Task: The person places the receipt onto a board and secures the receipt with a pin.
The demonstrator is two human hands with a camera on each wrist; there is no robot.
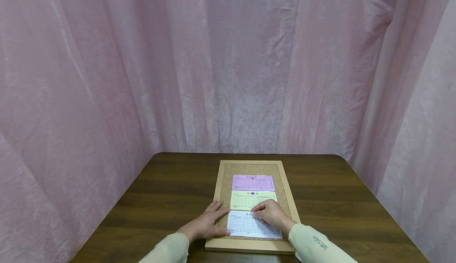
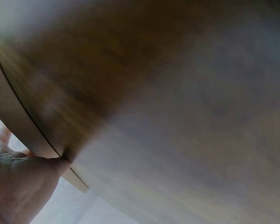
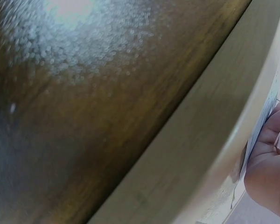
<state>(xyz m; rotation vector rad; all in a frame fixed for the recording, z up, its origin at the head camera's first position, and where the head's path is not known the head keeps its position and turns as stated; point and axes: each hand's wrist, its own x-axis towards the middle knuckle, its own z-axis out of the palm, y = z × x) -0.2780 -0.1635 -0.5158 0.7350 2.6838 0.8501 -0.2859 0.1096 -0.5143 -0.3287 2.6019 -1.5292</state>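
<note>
A cork board (image 1: 228, 172) with a light wooden frame lies on the table, bearing three printed slips in a column. The purple slip (image 1: 242, 183) has a pale push pin at its top; the yellow-green slip (image 1: 239, 203) below has a purple push pin (image 1: 253, 193). Nearest the front lies the white slip (image 1: 249, 229). My left hand (image 1: 208, 221), fingers spread, rests on the board's left side, with thumb and index finger at this slip's left edge. With curled fingers, my right hand (image 1: 270, 214) pinches a small push pin, mostly hidden, at its top middle.
The brown wooden table (image 1: 171, 191) extends on both sides of the board. Pink curtains (image 1: 246, 77) hang behind the table and along both sides. In the right wrist view, the board's raised wooden frame (image 3: 191, 126) runs beside the hand.
</note>
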